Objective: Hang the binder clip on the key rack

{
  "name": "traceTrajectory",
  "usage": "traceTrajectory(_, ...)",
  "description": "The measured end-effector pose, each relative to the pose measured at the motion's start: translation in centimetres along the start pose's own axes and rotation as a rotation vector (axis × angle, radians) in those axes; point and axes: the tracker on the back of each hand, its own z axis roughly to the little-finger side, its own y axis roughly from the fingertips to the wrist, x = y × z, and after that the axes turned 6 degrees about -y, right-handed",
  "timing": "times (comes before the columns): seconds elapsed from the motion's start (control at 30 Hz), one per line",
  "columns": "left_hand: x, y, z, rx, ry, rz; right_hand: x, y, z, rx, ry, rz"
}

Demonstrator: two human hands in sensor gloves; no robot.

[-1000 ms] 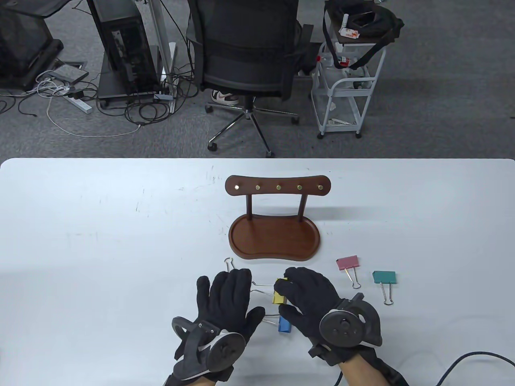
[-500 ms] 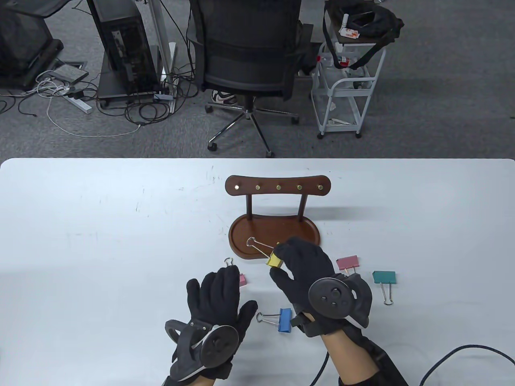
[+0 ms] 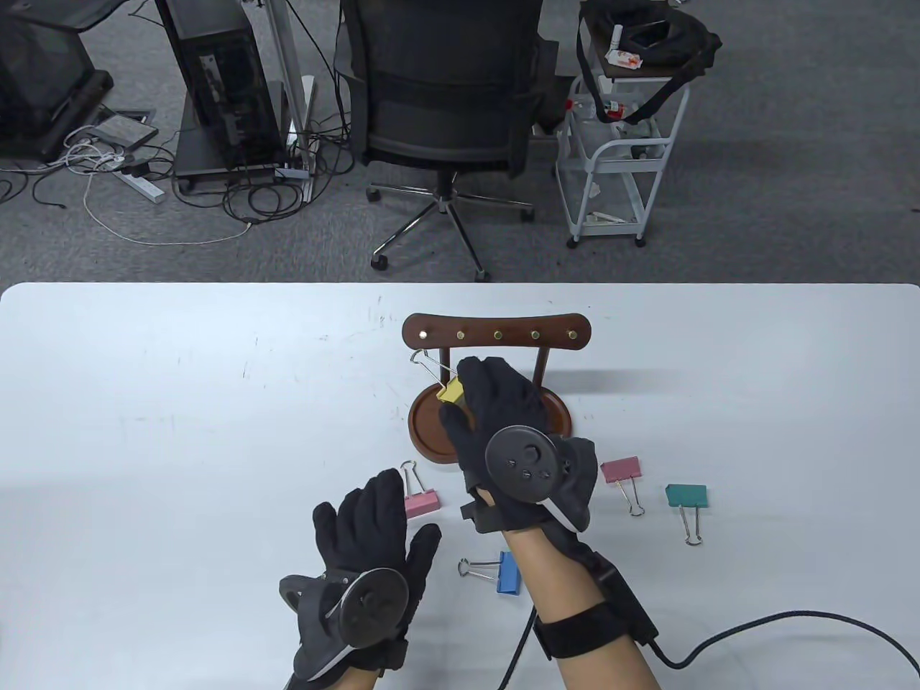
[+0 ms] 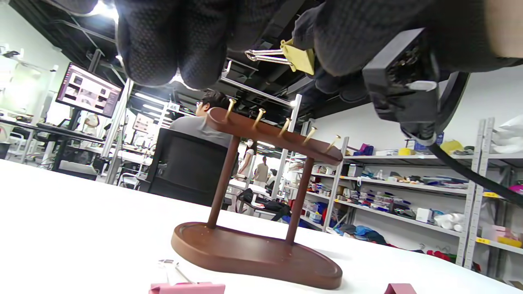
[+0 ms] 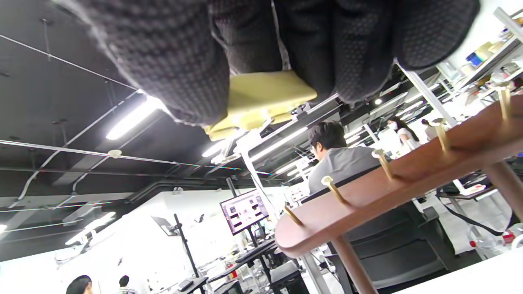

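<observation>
White table (image 3: pixel 180 402) carries the key rack (image 3: pixel 496 424) mid-table — four binder clips lie nearer its front edge: two pink (image 3: pixel 420 503) (image 3: pixel 620 470), teal (image 3: pixel 686 495), blue (image 3: pixel 509 572).

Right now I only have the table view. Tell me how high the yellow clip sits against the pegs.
Observer: In the left wrist view the yellow clip shows above the key rack bar, with its wire loop on no peg.
Operator: Give me the pegs' angle.
Observer: The brass pegs tilt upward from the bar, tips raised.
Operator: Check the grip.
Observer: In the right wrist view, the right hand pinches the clip's yellow body between its fingers.
</observation>
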Motion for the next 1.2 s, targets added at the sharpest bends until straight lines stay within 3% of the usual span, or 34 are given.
traceTrajectory(0.5, 0.3, -0.3, 0.4, -0.028, 0.038, 0.037, -3.4, -2.1, 0.6, -0.097, 0.091, -0.023)
traceTrajectory(1.2, 0.4, -0.4, 0.7, -0.055, 0.057, 0.064, -4.9, -2.4, 0.9, -0.146, 0.126, -0.025)
